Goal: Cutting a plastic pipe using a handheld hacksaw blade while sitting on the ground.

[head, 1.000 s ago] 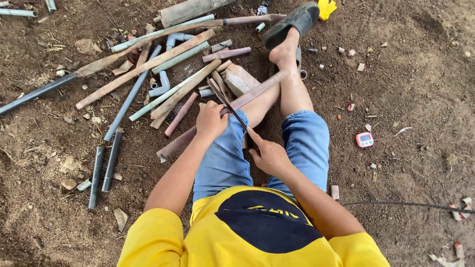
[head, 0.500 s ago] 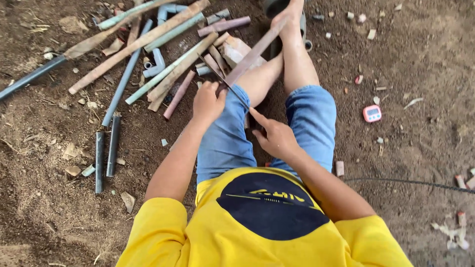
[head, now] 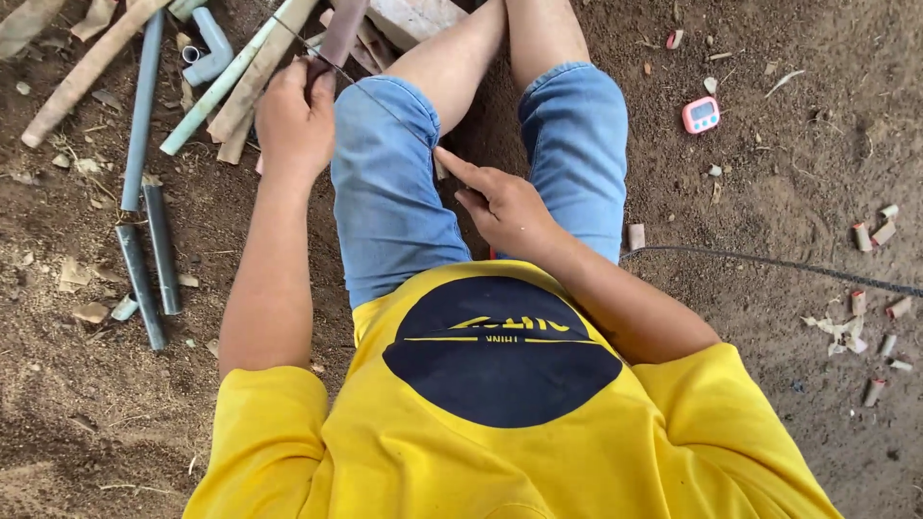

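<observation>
I sit on bare dirt in blue shorts [head: 394, 192] and a yellow shirt. My left hand [head: 293, 120] grips a mauve length of pipe [head: 341, 29] at the top of the view, just beyond my left knee. A thin dark saw blade [head: 385, 101] runs slantwise from that pipe across my left thigh. My right hand [head: 500, 202] pinches the blade's near end between my thighs, fingers pointing up and left. The blade's far end runs out of sight past the pipe.
A heap of grey, green and brown pipes [head: 144, 106] lies at the upper left with a grey elbow fitting [head: 207, 53]. A pale brick [head: 413, 14] sits by my leg. Right of me: a small pink timer [head: 700, 113], a black cable [head: 769, 259], several short pipe offcuts [head: 870, 231].
The view has tipped down and closer, pushing the pipe heap toward the top edge. My right hand has drawn back toward my body along the blade; my left hand keeps its grip.
</observation>
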